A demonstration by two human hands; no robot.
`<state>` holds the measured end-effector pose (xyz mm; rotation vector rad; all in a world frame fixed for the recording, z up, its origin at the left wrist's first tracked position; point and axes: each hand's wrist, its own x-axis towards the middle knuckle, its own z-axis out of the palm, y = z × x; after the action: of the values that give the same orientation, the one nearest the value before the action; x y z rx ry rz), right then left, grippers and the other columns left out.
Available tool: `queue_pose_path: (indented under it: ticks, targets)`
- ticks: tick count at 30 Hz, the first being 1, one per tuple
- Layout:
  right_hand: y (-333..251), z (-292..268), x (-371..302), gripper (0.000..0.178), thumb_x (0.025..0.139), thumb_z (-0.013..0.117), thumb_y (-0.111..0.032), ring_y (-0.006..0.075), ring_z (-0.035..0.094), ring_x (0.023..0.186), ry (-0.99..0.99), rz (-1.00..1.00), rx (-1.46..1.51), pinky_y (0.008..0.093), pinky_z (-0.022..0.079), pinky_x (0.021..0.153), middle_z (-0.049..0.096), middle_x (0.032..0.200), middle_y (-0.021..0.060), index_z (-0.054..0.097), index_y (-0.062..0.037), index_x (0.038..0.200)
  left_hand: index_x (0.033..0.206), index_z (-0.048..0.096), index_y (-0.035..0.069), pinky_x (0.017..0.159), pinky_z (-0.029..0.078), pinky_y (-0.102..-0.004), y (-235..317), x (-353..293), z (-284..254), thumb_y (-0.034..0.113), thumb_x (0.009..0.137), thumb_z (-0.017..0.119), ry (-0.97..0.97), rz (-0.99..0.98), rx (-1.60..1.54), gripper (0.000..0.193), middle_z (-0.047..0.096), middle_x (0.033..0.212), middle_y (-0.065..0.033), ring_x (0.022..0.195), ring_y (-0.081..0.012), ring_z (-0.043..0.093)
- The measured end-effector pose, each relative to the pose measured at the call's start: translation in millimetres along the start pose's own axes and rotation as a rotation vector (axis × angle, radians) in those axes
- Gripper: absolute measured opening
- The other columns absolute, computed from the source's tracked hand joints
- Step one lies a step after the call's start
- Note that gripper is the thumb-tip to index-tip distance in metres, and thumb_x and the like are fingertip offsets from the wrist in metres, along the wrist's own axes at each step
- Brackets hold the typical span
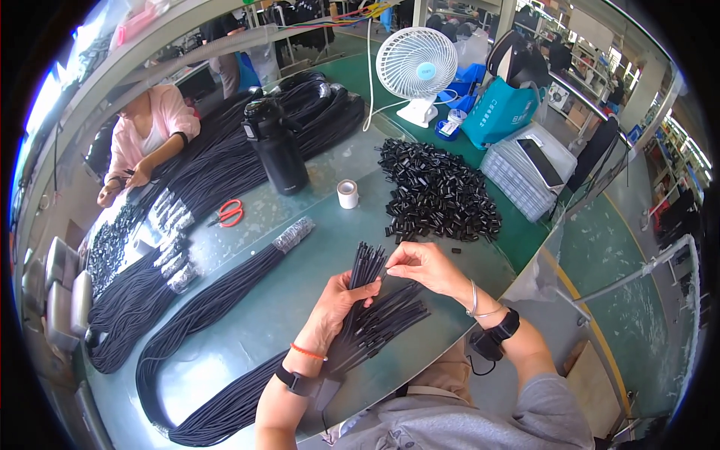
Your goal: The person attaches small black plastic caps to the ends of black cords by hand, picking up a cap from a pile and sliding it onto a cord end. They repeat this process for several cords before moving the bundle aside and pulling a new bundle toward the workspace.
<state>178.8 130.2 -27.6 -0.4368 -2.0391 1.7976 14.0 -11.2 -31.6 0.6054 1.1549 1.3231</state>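
Near the front of the table, my left hand (334,306) is closed around a bundle of thin black cables (367,262), whose ends stand up above the thumb. My right hand (427,268) pinches thumb and forefinger together right beside those ends. What sits between its fingertips is too small to make out. More loose cable ends (390,322) fan out over the table below my hands. The cables run back in a long curve, and a bundle end wrapped in clear film (294,234) lies toward the middle. Beyond my right hand spreads a heap of small black tubular pieces (439,191).
A white tape roll (347,194), red-handled scissors (226,214) and a black bottle (275,146) stand or lie farther back. More cable bundles (135,300) cover the left. A fan (417,71), teal bag (501,112) and plastic box (517,176) occupy the far right. A co-worker (154,127) sits across.
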Motion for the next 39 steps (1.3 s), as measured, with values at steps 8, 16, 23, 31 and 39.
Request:
queue_pose_path:
  ticks: [8,16,23,31,39]
  targets:
    - [-7,-9,-1,0.009,0.086,0.068,-0.009,0.0092,0.059,0.074,-0.173,-0.002,-0.120,0.0245,0.049,0.069,0.064,0.079,0.0013,0.063,-0.0021,0.089,0.096,0.064,0.000,0.060,0.043,-0.0214,-5,2,-1,0.010,0.082,0.073,0.002,0.004,0.070,0.020,0.064,0.080,-0.0031,0.065,-0.0085,0.054]
    - [-36,60,-34,0.009,0.080,0.066,-0.017,0.0222,0.061,0.075,-0.178,-0.359,-1.039,0.0347,0.049,0.064,0.062,0.074,0.0054,0.063,-0.0086,0.083,0.105,0.059,0.002,0.059,0.044,-0.0217,-18,2,3,0.014,0.087,0.069,0.052,0.010,-0.031,0.024,0.060,0.080,0.0002,0.066,-0.0071,0.053]
    - [-22,13,-42,0.010,0.081,0.066,-0.010,0.0274,0.062,0.080,0.299,-0.277,-0.950,0.0355,0.050,0.070,0.063,0.085,0.0080,0.066,-0.0077,0.091,0.100,0.059,0.001,0.056,0.044,-0.0223,-6,-5,-1,0.017,0.089,0.067,0.102,-0.001,0.065,0.021,0.056,0.076,0.0009,0.065,-0.0070,0.052]
    - [24,-43,-43,0.019,0.081,0.065,-0.001,0.0303,0.063,0.079,0.498,-0.262,-1.116,0.0351,0.051,0.070,0.063,0.092,0.0134,0.066,-0.0043,0.100,0.096,0.060,-0.001,0.055,0.043,-0.0222,-1,3,0,0.018,0.087,0.068,0.048,-0.084,0.025,0.022,0.056,0.075,-0.0001,0.064,-0.0078,0.052]
    - [15,-27,-21,0.014,0.082,0.066,-0.003,0.0280,0.063,0.074,0.453,-0.200,-0.878,0.0318,0.050,0.067,0.063,0.089,0.0117,0.066,-0.0028,0.096,0.096,0.060,0.000,0.056,0.044,-0.0220,-6,1,-3,0.014,0.085,0.070,0.052,-0.050,0.014,0.020,0.058,0.077,-0.0013,0.066,-0.0083,0.054]
